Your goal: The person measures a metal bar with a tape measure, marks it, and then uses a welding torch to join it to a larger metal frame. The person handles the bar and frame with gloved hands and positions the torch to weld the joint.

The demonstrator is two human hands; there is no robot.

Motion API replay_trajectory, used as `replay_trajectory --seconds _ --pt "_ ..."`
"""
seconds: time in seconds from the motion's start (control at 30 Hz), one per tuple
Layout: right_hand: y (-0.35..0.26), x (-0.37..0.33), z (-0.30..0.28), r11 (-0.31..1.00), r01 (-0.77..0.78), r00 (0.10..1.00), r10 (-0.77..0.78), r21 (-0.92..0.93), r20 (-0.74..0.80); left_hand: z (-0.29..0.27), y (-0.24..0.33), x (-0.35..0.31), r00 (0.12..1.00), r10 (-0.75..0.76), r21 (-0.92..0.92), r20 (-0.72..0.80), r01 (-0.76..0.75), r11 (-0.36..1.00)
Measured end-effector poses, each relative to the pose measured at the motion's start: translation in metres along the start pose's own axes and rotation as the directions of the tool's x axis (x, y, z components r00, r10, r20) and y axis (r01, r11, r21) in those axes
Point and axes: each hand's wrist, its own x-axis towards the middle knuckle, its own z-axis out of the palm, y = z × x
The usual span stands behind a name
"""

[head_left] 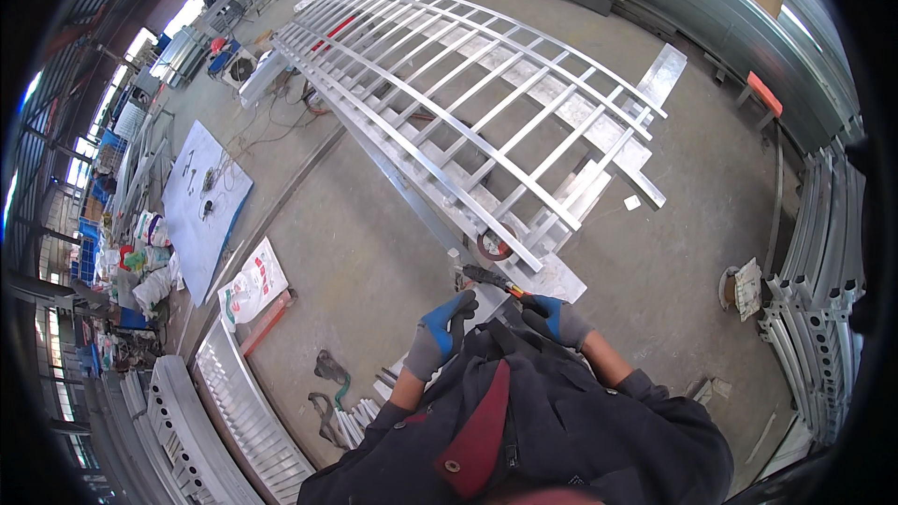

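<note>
Head view — left hand and right hand near a dark tool, each grip's closure unclear — metal frame lying flat, apparently for stability.

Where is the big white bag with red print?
In the head view, the bag lies left of the left hand, beside the red bar.

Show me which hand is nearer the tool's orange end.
The right hand, beside it; the left hand is nearer the dark end of the tool.
</note>
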Motion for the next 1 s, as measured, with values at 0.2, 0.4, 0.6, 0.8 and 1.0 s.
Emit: replay_trajectory --seconds 0.2,0.4,0.6,0.8,1.0 --pt "-0.002 0.011 0.003 0.992 -0.011 0.997 0.021 -0.126 0.080 0.000 -0.019 -0.010 0.998 0.004 -0.009 -0.064 -0.004 1.000" --pt "-0.004 0.019 0.011 0.984 0.026 0.984 0.005 -0.174 0.177 -0.006 -0.025 -0.018 0.991 -0.050 0.045 -0.121 0.056 0.997" --pt "-0.013 0.009 0.014 0.978 -0.001 0.987 0.034 -0.208 0.156 0.000 -0.020 -0.024 0.984 -0.110 0.000 -0.142 0.111 0.994" --pt "-0.014 -0.001 0.014 0.975 -0.006 0.993 0.032 -0.221 0.115 0.001 -0.021 -0.023 0.972 -0.205 -0.036 -0.113 0.203 0.979" --pt "0.003 -0.003 0.017 0.973 0.013 0.995 0.010 -0.230 0.099 0.007 -0.016 -0.022 0.981 -0.173 0.019 -0.087 0.175 0.984"
